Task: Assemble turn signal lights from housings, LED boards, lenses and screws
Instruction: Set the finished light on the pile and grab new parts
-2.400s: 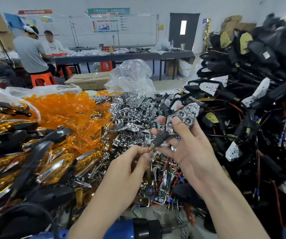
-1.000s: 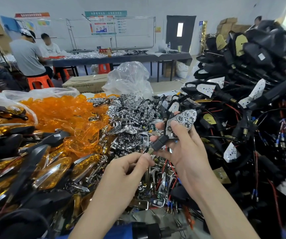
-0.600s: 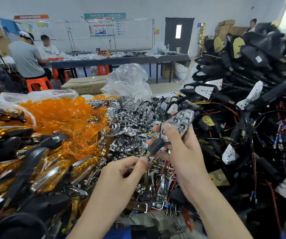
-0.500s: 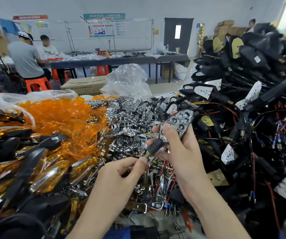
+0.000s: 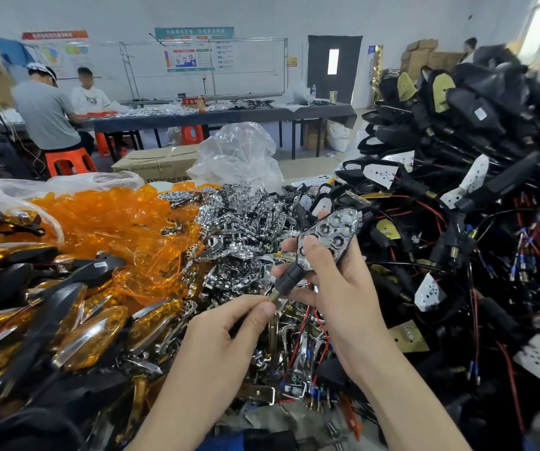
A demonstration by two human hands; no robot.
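While the right hand (image 5: 337, 288) grips the housing (image 5: 291, 275) over the clutter, thumb pressed on the chrome reflector (image 5: 333, 229) seated in it, the left hand (image 5: 229, 323) pinches thumb to forefinger at the threaded tip (image 5: 273, 296). What that pinch holds is hidden: wires or a small nut, cannot tell

Key relation: the housing's long axis runs upper right to lower left. Its open face is toward the camera and its tip points straight at the left hand. The left hand is nearer and touches the tip; the right wraps the body

Around:
- lenses (image 5: 109, 222), an orange heap to the left
- finished lights (image 5: 76, 323), nearer on that side
- reflector pile (image 5: 239, 229), just behind the hands
- black housing stack (image 5: 457, 151) with white boards and red wires, high on the right
- loose wires and metal bits beneath both hands

Judgement: lens not yet fitted. The orange heap lies on the left hand's side, so that hand has the shorter reach. The red wires below the tip could snag
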